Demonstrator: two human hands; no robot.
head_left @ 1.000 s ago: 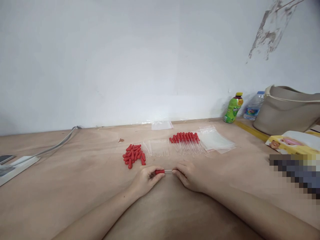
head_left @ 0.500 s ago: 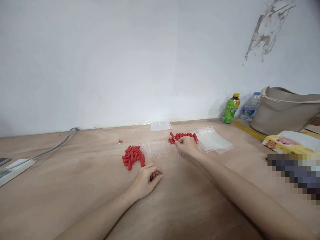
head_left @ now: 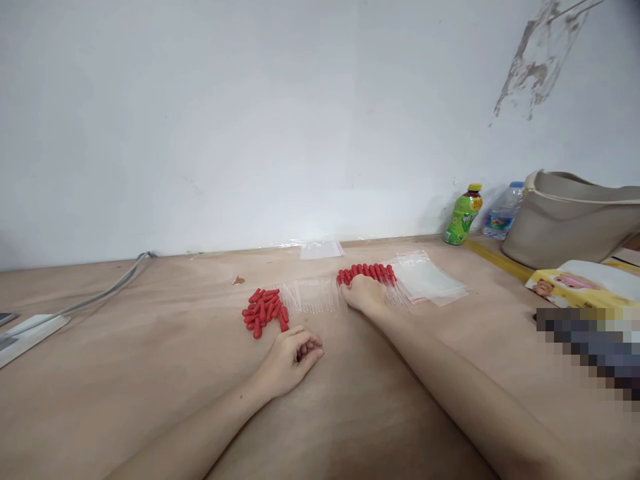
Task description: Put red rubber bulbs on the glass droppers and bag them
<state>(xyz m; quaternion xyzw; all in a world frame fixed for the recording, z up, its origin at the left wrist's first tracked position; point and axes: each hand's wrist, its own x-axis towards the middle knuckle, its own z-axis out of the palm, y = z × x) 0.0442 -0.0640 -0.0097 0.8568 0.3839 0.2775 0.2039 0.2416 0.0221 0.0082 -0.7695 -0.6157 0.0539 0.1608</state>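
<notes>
My right hand (head_left: 364, 293) lies palm down on the left end of the droppers (head_left: 373, 272), a row set side by side toward the far edge of the bench (head_left: 150, 373) with the red ends pointing at the wall. Its fingers are bent down over the row. I cannot tell whether they pinch a dropper or only rest on it, because the back of the hand hides the tips.

My left hand (head_left: 293, 357) sits nearer me, around mid-bench. It is loosely curled with the fingers tucked in, and I see nothing in it. It lies just beside the bulbs (head_left: 264, 312), a loose red heap. The clear tubes (head_left: 313, 295) are fanned out between that heap and the droppers. I judge this layout keeps each kind of part apart from the others and within a short reach of one hand.

Flat bags (head_left: 430, 280) lie just right of the droppers. Two bottles (head_left: 463, 215) stand at the far right against the wall.

A second ago both hands met in front of me with one dropper held between them, the left on the red end and the right on the glass. Half a second ago the right hand was already out at the row. Now it has sunk flatter and slid slightly left, while the left hand has barely moved.
</notes>
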